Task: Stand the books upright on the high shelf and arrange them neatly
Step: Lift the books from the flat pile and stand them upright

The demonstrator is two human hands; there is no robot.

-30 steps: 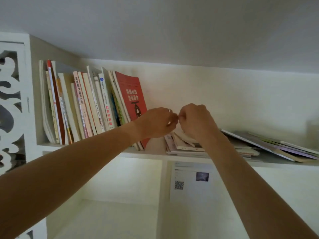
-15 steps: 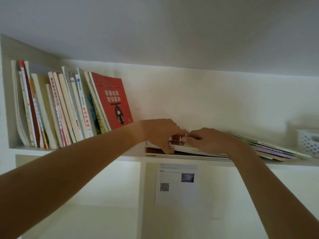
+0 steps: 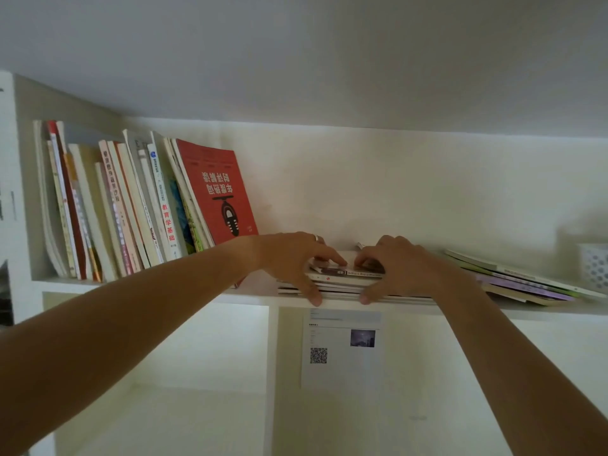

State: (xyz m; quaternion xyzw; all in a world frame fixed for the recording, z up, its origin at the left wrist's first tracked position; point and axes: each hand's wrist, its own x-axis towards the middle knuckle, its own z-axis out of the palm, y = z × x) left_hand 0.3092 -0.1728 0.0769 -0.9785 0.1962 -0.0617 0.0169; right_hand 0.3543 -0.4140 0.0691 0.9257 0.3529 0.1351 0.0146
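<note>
Both hands clamp the flat stack on the high shelf: left hand and right hand side by side, thumbs under, fingers on top. Risk: thin books sliding out during lifting; leaning red book beside the left hand may topple.

A red book with dark lettering and a black emblem leans on the white shelf — purple and green edges stripe the flat pile — near a white dotted basket.
</note>
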